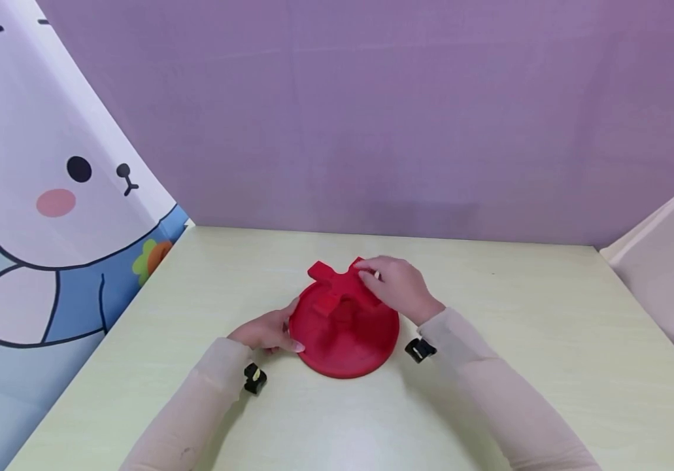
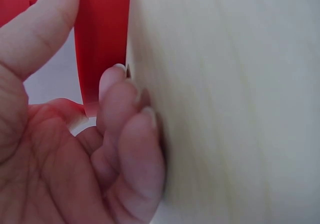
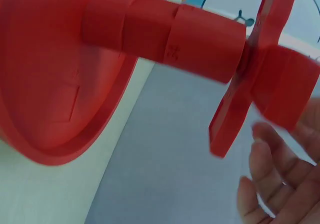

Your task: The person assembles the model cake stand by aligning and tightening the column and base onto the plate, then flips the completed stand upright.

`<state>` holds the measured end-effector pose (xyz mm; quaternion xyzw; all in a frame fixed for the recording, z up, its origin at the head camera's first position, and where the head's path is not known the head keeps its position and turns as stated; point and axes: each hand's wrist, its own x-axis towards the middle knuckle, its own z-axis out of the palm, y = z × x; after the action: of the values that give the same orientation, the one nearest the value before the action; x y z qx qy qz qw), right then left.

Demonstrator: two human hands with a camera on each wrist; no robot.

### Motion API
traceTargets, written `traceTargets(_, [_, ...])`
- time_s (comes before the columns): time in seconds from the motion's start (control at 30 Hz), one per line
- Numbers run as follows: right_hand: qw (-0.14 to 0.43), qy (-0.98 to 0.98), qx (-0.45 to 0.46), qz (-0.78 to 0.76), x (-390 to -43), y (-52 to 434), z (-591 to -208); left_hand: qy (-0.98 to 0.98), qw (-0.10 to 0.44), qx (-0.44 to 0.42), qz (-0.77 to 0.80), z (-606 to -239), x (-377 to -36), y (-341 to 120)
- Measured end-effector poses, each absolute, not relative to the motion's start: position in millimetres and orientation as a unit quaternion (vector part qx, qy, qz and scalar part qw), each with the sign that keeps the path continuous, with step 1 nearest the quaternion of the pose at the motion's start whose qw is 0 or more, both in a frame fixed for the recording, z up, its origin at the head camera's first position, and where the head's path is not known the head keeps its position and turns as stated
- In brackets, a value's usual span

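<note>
My left hand (image 1: 266,333) curls against the red disc's (image 1: 345,340) rim on the table (image 1: 548,366), right hand (image 1: 398,288) apparently pinching the cross piece (image 1: 337,282) atop its post; loose grip risks tipping.

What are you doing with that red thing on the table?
A person is handling a red plastic toy: a round red base with a post standing in its middle and a cross-shaped piece on top of the post. The left hand grips the rim of the base where it sits on the pale table. The right hand holds the cross-shaped piece from the far side. Behind the table is a purple wall, with a cartoon rabbit curtain at the left.
</note>
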<state>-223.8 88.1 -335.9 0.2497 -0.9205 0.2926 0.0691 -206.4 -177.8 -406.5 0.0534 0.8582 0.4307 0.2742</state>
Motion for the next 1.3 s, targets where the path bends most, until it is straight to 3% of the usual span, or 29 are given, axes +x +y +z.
traceTargets(0.13, [0.08,-0.907,0.267,0.316,-230.3,93.9,-337.3,0.858,0.276,0.051,0.43,-406.2,-206.2,-176.5])
traceTargets(0.37, [0.005,-0.907,0.289,0.308,-233.8,97.2,-337.3,0.859,0.276,0.041,0.43,-405.9,-205.6,-174.9])
traceTargets(1.3, [0.0,-0.925,0.294,0.24,-220.5,90.5,-343.0,0.858,0.276,0.041,0.43,-405.1,-205.9,-178.7])
